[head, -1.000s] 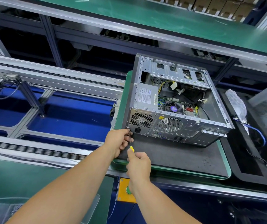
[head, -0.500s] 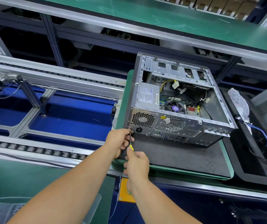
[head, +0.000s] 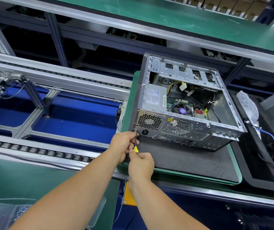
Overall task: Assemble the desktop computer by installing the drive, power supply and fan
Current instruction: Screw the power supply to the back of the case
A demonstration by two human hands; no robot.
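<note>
An open grey computer case (head: 189, 128) lies on its side on a green-edged pallet (head: 232, 171) with a dark mat. The power supply (head: 155, 98) sits in its near left corner, and a fan (head: 182, 111) shows on the board inside. My right hand (head: 141, 165) grips the yellow handle of a screwdriver (head: 135, 143), whose tip stands at a screw on the case's rear lower left corner. My left hand (head: 123, 145) pinches the shaft just below the tip, beside the case corner.
A roller conveyor (head: 38, 151) with blue panels runs to the left. A black tray (head: 265, 163) at the right holds a bubble-wrapped part (head: 247, 105) and a blue cable. A clear plastic box (head: 2, 216) sits at the lower left. A green shelf (head: 166, 15) spans above.
The view has shifted slightly. Both hands stay at the screw on the case's rear corner with the screwdriver; my right hand has turned a little on the handle.
</note>
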